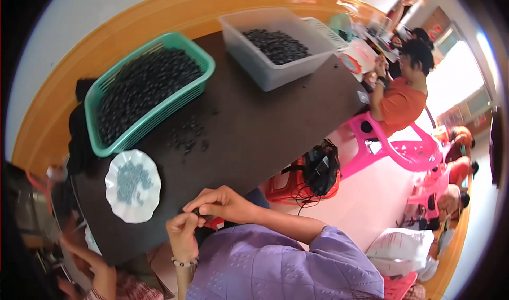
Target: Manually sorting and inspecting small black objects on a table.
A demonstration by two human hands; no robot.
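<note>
A dark brown tabletop point(254, 125) fills the middle of the view, set in a bright room with an orange-trimmed wall behind it and pink plastic chairs point(392, 146) on the pale floor to the right. At the near edge of the tabletop both hands are brought together: the left hand point(183, 234) and the right hand point(220, 202) meet with fingers pressed together, pinching a small dark piece point(197, 212) between the fingertips. The step in hand is judged to be the working of a single piece from the stock; a fine, steady pinch is probably called for next, since the piece is tiny and largely hidden.

A green slatted basket point(106, 141) heaped with dark pieces is set at the far left, and a clear rectangular tub point(265, 67) partly filled with the same is placed beyond it. Loose dark pieces point(188, 138) are scattered between them. A white scalloped dish point(114, 194) holding grey-blue pieces lies just left of the hands. No labels can be read. A seated person in orange point(400, 101) is seen at the far right.
</note>
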